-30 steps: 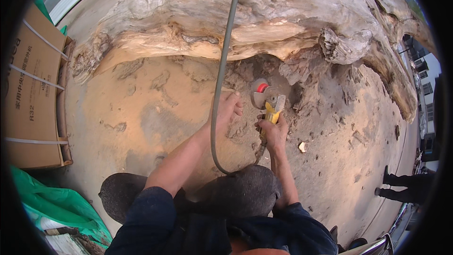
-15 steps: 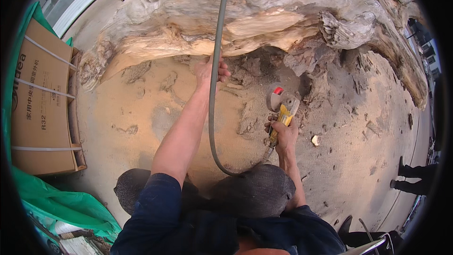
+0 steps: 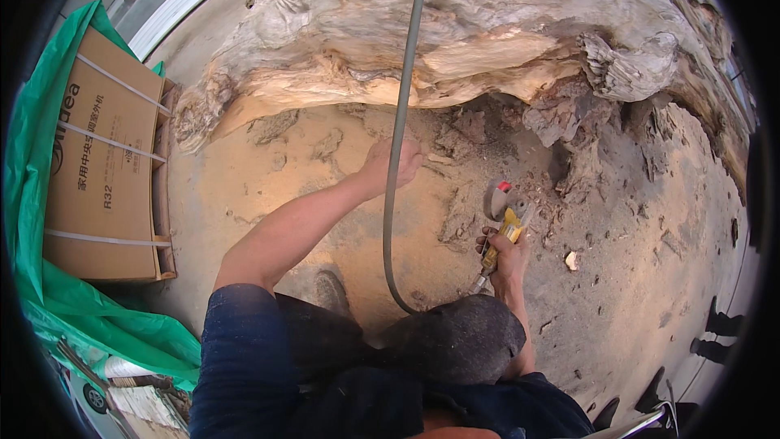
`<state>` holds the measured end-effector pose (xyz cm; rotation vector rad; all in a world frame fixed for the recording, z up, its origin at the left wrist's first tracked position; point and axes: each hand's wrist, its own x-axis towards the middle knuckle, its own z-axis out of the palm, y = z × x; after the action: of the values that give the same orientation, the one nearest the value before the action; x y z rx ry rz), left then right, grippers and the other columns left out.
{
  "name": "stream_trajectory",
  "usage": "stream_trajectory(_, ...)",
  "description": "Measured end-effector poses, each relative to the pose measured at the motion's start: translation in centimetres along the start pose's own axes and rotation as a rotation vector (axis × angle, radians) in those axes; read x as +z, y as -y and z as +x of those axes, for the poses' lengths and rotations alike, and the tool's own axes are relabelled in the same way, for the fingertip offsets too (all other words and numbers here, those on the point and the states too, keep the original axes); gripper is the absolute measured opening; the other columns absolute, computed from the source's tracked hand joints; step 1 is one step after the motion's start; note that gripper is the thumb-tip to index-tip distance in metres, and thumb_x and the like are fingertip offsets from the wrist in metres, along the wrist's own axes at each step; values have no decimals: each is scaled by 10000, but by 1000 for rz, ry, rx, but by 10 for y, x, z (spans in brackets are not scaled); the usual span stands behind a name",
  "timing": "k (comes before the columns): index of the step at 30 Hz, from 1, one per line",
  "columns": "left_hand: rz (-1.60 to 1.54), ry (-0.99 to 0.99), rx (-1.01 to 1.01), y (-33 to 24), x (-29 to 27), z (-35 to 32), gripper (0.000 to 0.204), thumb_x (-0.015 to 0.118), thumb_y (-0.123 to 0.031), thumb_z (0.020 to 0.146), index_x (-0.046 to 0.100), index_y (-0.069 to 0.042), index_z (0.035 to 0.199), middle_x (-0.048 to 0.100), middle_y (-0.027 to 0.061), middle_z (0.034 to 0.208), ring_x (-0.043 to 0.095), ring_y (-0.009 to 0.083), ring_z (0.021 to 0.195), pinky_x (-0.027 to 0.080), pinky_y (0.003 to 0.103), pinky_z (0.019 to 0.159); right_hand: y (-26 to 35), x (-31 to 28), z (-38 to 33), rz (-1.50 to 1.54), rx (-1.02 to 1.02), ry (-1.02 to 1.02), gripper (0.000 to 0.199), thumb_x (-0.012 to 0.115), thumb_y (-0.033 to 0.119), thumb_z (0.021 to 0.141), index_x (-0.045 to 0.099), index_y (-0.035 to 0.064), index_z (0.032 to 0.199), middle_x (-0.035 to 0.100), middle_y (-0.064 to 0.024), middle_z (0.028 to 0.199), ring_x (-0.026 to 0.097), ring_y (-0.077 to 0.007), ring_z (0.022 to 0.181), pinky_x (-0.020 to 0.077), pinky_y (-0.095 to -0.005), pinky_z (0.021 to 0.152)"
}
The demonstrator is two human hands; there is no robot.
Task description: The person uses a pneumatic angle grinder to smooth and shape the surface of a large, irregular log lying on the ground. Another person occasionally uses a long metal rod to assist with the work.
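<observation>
My right hand (image 3: 509,258) is wrapped round the yellow body of an angle grinder (image 3: 510,226). Its disc, grey with a red patch, points away from me toward the log, above the dusty ground. My left hand (image 3: 388,166) hovers or rests low over the sawdust, just short of the log's underside; its fingers look curled, and whatever they hold, if anything, is hidden. A grey hose (image 3: 400,130) hangs down in front of that hand and curves to my knee near the grinder's tail. The big weathered log (image 3: 341,16) spans the far side, its lower edge paler and freshly bared.
A strapped cardboard box (image 3: 106,171) on a wooden pallet stands at left, with green sheeting (image 3: 106,317) around it. Bark pieces (image 3: 581,146) and a pale wood chip (image 3: 571,261) lie on the ground at right. Another person's legs (image 3: 719,333) show at far right.
My left hand has drawn back from the log's underside, its elbow swinging out to the left. The grinder stays in my right hand. The whole view has shifted a little.
</observation>
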<state>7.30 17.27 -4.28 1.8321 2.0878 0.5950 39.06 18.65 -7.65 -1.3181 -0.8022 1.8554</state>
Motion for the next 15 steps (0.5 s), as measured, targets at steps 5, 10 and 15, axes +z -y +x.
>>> stream_trajectory(5, -278, 206, 148, -14, 10, -59, 206, 566, -115, 945, 682, 14, 1058, 690, 186, 939, 686, 387, 930, 544, 480, 824, 6, 16, 0, -82, -4, 58, 465, 621, -46, 823, 500, -63, 1271, 695, -170, 1010, 718, -249, 782, 594, -360, 662)
stream_trajectory(10, -351, 511, 418, -54, -78, -86, 225, 577, -93, 930, 692, -35, 1115, 682, 159, 977, 673, 373, 928, 536, 466, 847, 17, 23, -3, -126, -13, 121, 448, 615, -69, 818, 514, -87, 1254, 698, -183, 1035, 716, -251, 776, 600, -365, 670)
stream_trajectory(15, -481, 108, 304, -46, -174, -120, 257, 626, 22, 857, 738, -41, 1079, 711, 158, 921, 705, 304, 799, 555, 386, 693, 26, 33, -6, -193, -39, 51, 465, 611, -87, 815, 514, -82, 1270, 697, -192, 1036, 712, -250, 765, 603, -370, 657)
